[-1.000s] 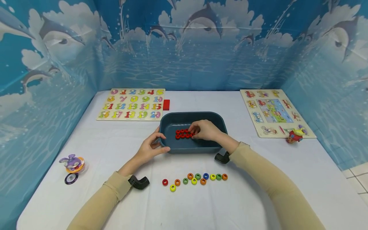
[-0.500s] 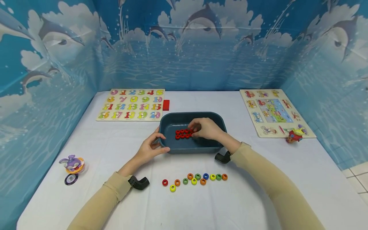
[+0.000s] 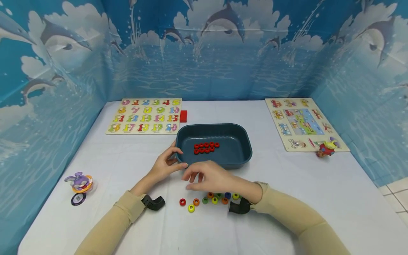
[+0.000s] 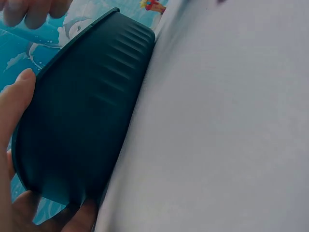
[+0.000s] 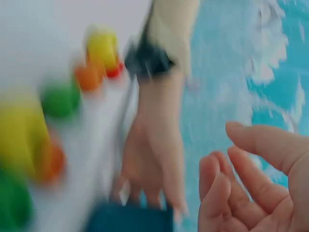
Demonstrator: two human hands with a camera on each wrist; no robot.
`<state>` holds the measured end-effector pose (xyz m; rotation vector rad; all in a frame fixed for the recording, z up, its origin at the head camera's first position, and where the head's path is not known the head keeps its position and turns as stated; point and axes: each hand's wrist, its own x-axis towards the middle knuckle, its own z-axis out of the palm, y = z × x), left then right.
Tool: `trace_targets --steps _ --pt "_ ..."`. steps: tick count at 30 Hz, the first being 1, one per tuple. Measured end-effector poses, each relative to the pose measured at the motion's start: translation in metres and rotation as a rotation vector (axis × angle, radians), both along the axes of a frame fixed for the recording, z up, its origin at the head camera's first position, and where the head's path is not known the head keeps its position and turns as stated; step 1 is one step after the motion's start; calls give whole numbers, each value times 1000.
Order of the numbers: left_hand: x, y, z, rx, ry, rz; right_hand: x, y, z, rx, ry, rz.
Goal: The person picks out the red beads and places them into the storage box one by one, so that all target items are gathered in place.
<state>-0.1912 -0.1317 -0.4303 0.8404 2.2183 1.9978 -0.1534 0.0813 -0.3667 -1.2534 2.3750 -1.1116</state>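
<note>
A dark blue-green plastic tray (image 3: 234, 141) stands mid-table, with several red beads (image 3: 207, 150) in two short rows on its floor. My left hand (image 3: 163, 169) holds the tray's left end, thumb at the front rim and fingers around the side; the left wrist view shows the tray's outer wall (image 4: 82, 111) between them. In front of the tray, my right hand (image 3: 210, 178) hangs over the table, fingers loosely bent and nothing between them. Below it lies a loose line of colored beads: a red bead (image 3: 182, 202), a yellow bead (image 3: 191, 208), and several others, partly covered by the right hand and wrist.
A number puzzle board (image 3: 145, 117) and a red block (image 3: 183, 116) lie at the back left. At the back right, a picture puzzle board (image 3: 304, 122) has a small red toy figure (image 3: 326, 149) at its corner. A purple rabbit toy (image 3: 79, 181) sits at left beside a black disc (image 3: 78, 199).
My right hand has left the red beads, come out of the tray and moved toward me, over the table beads. The left hand stays at the tray's left end.
</note>
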Motion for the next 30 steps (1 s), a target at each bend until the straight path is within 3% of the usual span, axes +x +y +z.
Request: trace_targets --steps 4,8,18,30 --pt "1 1 2 -4 0 1 14 -14 -20 49 46 37" --pt "2 1 2 -19 -5 12 20 -21 -33 93 78 15" --pt "1 1 3 -10 -15 13 21 -24 -48 149 88 -18" --pt "3 1 3 -20 -6 20 22 -26 -60 107 119 -16"
